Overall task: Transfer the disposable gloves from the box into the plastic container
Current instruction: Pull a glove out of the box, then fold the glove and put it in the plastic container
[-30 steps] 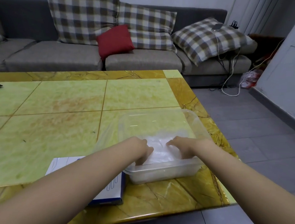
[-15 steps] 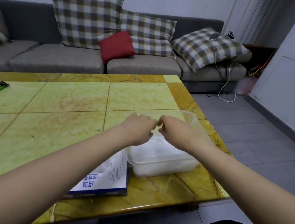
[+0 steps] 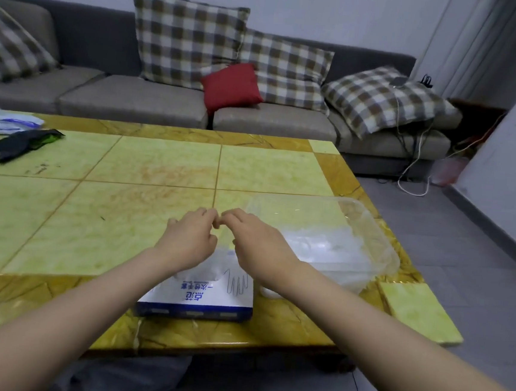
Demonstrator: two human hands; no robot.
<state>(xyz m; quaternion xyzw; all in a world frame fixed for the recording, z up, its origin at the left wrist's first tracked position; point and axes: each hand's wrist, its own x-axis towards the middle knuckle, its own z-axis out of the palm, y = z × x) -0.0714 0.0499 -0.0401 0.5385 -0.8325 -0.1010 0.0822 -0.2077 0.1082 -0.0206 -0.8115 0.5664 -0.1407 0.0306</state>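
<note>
A white and blue glove box [image 3: 201, 298] lies flat near the table's front edge, with crumpled clear gloves [image 3: 201, 271] bulging from its opening. To its right stands the clear plastic container [image 3: 381, 237], holding a pile of whitish disposable gloves [image 3: 323, 252]. My left hand [image 3: 188, 240] and my right hand [image 3: 257, 245] hover side by side just above the box, fingers curled, fingertips almost touching. Between them they pinch a thin, see-through glove [image 3: 225, 245] that hangs down to the box opening.
A black pouch [image 3: 21, 143] and a white and blue bag [image 3: 5, 122] lie at the table's far left. The yellow tiled table [image 3: 147, 167] ends just right of the container. A sofa with checked cushions and a red cushion [image 3: 230, 87] stands behind.
Both hands have come up out of the container and moved left, over the glove box, where they now pinch a glove. The camera has tilted and shifted.
</note>
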